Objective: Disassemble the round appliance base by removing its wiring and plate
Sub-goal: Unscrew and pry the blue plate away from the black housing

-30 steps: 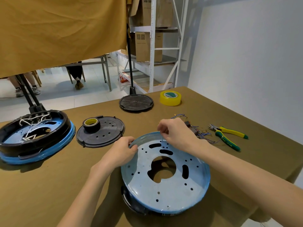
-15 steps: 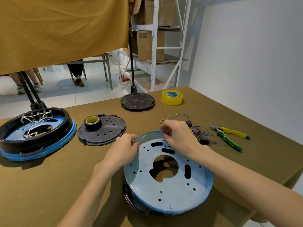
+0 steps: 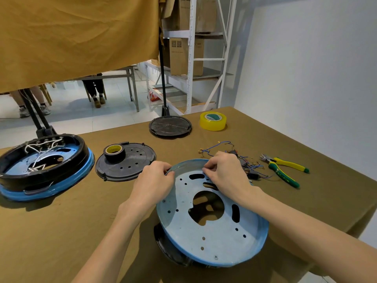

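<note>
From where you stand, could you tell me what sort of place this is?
Probably a workshop or storeroom: a metal shelving rack holding cardboard boxes, and a cloth-covered table with pliers, loose wiring and a blue plate.

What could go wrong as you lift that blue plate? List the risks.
1. Both hands, left hand and right hand, pinch only the far rim of the blue plate; tilted over the black base, it may slip and drop.
2. The thin rim and cutout edges could cut fingers.
3. The plate sits near the table edge; a jerk might send it off, or sweep the loose wires and pliers.
</note>
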`<state>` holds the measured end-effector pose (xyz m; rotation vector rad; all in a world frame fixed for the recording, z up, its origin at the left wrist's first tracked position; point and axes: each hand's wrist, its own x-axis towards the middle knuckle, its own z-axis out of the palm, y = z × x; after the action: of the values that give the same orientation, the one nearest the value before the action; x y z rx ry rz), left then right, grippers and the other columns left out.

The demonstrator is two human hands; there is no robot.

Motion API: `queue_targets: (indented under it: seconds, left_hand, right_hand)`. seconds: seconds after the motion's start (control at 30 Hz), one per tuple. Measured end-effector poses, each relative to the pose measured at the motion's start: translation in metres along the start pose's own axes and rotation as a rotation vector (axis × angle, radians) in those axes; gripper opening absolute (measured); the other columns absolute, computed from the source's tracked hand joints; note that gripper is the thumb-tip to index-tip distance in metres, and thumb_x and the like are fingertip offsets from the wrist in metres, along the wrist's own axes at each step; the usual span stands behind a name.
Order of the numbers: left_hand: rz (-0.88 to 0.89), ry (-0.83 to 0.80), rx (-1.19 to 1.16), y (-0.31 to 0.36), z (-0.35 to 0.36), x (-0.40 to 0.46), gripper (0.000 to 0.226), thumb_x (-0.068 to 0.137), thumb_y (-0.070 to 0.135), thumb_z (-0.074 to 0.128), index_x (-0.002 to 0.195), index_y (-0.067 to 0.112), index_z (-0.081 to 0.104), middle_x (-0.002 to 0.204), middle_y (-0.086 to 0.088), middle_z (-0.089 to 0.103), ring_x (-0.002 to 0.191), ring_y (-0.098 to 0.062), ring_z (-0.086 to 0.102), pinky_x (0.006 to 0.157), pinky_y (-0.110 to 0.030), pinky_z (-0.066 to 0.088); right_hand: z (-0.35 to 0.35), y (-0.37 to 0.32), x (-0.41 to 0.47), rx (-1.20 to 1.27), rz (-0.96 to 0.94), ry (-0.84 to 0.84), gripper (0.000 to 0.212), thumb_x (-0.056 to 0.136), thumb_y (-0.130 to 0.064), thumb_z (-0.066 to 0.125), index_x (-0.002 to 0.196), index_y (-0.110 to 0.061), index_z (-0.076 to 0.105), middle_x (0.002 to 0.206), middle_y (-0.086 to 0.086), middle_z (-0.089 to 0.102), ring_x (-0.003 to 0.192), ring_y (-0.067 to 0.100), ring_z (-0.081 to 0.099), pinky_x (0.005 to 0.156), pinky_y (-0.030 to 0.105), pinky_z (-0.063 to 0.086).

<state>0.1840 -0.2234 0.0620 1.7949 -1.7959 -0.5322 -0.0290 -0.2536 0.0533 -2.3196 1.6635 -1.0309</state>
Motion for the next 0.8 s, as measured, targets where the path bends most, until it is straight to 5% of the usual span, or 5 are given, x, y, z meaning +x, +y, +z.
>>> queue_targets:
  seconds: [0.33, 0.43, 0.8]
  left_hand:
    - [-0.016, 0.029, 0.024, -0.001, 0.006, -0.002, 0.031, 0.099, 0.020, 0.052, 0.077, 0.014, 0.072, 0.055, 0.001, 0.046, 0.054, -0.022, 0.042, 0.053, -0.031, 0.031]
    - [-0.019, 0.008, 0.012, -0.003, 0.007, -0.002, 0.038, 0.099, 0.017, 0.052, 0.062, 0.015, 0.056, 0.052, 0.003, 0.038, 0.052, -0.020, 0.036, 0.053, -0.029, 0.025]
    - [0.017, 0.048, -0.009, -0.004, 0.007, 0.000, 0.032, 0.101, 0.021, 0.052, 0.075, 0.010, 0.067, 0.056, -0.002, 0.046, 0.054, -0.022, 0.040, 0.054, -0.031, 0.030]
  right_hand:
    - [0.000, 0.006, -0.004, 0.013, -0.036, -0.158, 0.016, 0.092, -0.016, 0.069, 0.102, -0.009, 0.080, 0.094, 0.003, 0.075, 0.082, 0.016, 0.065, 0.080, 0.034, 0.054]
    - [0.002, 0.001, -0.006, 0.009, -0.094, -0.219, 0.016, 0.093, -0.014, 0.067, 0.098, -0.010, 0.082, 0.092, 0.003, 0.076, 0.078, 0.012, 0.063, 0.073, 0.026, 0.048]
    - [-0.009, 0.008, -0.006, 0.080, -0.111, 0.047, 0.016, 0.093, -0.011, 0.069, 0.103, -0.009, 0.081, 0.082, 0.001, 0.075, 0.069, 0.008, 0.060, 0.072, 0.026, 0.052]
